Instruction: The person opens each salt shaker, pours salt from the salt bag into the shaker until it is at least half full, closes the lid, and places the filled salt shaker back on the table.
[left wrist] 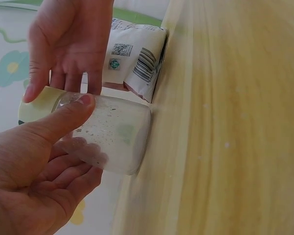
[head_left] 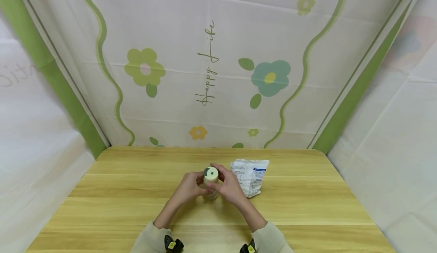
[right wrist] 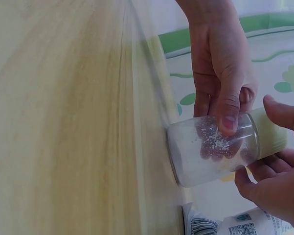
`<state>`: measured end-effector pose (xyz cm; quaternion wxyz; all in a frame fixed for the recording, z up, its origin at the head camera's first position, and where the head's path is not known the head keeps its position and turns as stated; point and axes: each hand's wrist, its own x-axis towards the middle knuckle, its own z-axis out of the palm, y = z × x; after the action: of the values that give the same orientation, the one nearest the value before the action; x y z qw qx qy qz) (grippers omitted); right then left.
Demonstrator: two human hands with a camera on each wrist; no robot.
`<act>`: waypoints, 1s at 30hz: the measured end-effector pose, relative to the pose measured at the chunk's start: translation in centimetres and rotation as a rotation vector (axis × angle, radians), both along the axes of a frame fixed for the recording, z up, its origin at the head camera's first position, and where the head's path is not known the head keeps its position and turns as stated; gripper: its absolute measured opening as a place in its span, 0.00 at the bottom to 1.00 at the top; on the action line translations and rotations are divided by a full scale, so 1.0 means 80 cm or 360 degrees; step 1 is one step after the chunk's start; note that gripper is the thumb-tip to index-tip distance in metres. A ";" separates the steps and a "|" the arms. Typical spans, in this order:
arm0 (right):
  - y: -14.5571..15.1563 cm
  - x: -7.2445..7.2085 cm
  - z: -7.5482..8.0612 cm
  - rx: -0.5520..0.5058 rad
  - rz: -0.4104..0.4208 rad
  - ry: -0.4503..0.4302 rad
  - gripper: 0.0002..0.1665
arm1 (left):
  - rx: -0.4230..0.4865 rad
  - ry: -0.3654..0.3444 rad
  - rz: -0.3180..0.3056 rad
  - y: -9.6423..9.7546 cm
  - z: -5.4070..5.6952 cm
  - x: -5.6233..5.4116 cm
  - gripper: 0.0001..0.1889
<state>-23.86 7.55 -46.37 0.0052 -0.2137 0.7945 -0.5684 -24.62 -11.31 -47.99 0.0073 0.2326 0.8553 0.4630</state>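
Observation:
A clear jar (left wrist: 120,129) with a pale yellow-green lid (head_left: 211,174) stands upright between both hands, its base right at the tabletop. White grains cling to the inside of its wall, seen best in the right wrist view. My left hand (head_left: 188,185) holds the transparent body, thumb on the near side and fingers curled round behind. Around the lid, my right hand (head_left: 233,186) grips with thumb and fingers from the opposite side. The lid's top shows a dark grey segment and a small dark square.
Just right of the right hand, a crumpled white packet (head_left: 252,177) with printed text and a barcode rests on the wooden table (head_left: 136,184). A white flower-patterned cloth (head_left: 184,55) rises behind the table, with more cloth at both sides.

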 end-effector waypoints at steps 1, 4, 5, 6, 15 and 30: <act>0.000 0.000 0.000 -0.0004 -0.0004 -0.0002 0.37 | 0.0002 -0.0003 0.0000 0.000 0.000 0.000 0.22; -0.001 0.000 -0.002 -0.0024 -0.0019 0.0013 0.35 | 0.0010 -0.0012 -0.0001 0.000 0.000 0.000 0.22; -0.002 0.000 -0.002 -0.0030 -0.0024 0.0024 0.33 | 0.0013 -0.0015 -0.0001 0.000 -0.001 0.000 0.21; -0.003 0.000 -0.002 -0.0038 -0.0025 0.0037 0.33 | 0.0019 -0.0020 -0.0002 0.000 -0.001 0.000 0.21; -0.004 0.000 -0.002 -0.0015 -0.0041 0.0047 0.33 | 0.0001 -0.0029 0.0003 0.001 0.001 0.000 0.22; -0.004 0.003 -0.001 0.0012 -0.0019 0.0056 0.34 | -0.0030 -0.0027 0.0005 0.001 0.001 -0.003 0.19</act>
<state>-23.65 7.24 -46.43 -0.0115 -0.2190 0.7978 -0.5617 -24.84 -11.20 -47.93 0.0161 0.2274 0.8598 0.4569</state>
